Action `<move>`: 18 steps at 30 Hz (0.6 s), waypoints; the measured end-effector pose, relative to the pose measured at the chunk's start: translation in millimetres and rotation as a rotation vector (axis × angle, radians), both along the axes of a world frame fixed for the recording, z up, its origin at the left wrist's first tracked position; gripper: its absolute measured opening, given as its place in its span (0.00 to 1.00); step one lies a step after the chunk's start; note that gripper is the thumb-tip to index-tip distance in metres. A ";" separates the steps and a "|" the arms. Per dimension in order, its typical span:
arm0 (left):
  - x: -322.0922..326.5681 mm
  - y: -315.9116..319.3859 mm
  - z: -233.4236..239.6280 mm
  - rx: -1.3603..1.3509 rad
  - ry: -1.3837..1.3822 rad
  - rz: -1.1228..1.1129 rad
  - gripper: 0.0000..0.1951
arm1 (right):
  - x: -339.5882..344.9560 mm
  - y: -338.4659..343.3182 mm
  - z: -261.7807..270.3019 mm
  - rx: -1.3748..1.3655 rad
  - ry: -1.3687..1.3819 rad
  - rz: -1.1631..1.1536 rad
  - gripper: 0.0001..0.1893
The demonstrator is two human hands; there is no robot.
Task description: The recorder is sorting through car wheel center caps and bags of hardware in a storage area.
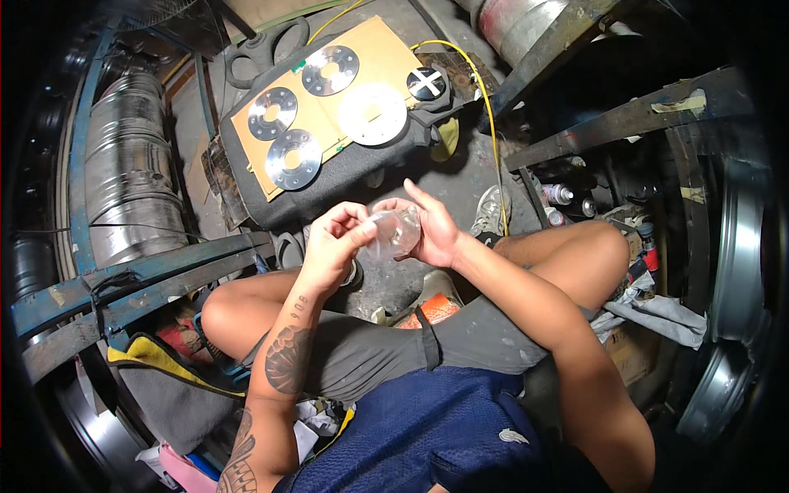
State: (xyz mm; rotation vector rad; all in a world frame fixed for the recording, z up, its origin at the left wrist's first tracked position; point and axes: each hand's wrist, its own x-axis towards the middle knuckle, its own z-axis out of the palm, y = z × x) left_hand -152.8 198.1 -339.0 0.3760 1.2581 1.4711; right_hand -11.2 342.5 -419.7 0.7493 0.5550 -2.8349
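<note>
My left hand (338,245) pinches the edge of a small clear plastic bag (392,235) between thumb and fingers. The bag's other side rests against the palm and fingers of my right hand (435,229), whose thumb points up and away from it. Small shiny bits show inside the bag, too blurred to name. Beyond my hands, several round metal discs with centre holes, such as this silver one (293,159) and a larger bright one (373,114), lie on a sheet of brown cardboard (370,46). A black round piece with a white cross (426,84) sits at its right end.
The cardboard lies on a dark padded surface (351,169). A yellow cable (491,132) runs down beside my shoe. Metal racks (179,262) flank me, with stacked wheel rims (132,172) at left and more rims (739,246) at right. Spray cans (558,194) lie below the right rack.
</note>
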 end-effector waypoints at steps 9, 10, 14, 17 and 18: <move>37.1 -192.0 70.4 -0.268 -0.105 0.536 0.16 | -2.8 11.9 24.4 0.001 -0.027 -0.235 0.19; 48.1 -223.1 72.1 -0.408 0.035 0.378 0.18 | -2.0 13.2 26.0 -0.022 -0.005 -0.218 0.19; 129.5 -323.8 63.8 -0.975 0.043 -0.283 0.11 | 4.1 13.3 36.0 -0.076 0.064 -0.230 0.18; 199.1 -351.9 29.7 -0.961 0.224 -0.882 0.12 | 3.3 12.2 44.4 -0.110 0.143 -0.220 0.20; 207.5 -354.4 18.3 -1.000 0.210 -0.906 0.12 | 2.4 12.0 47.0 -0.104 0.169 -0.212 0.22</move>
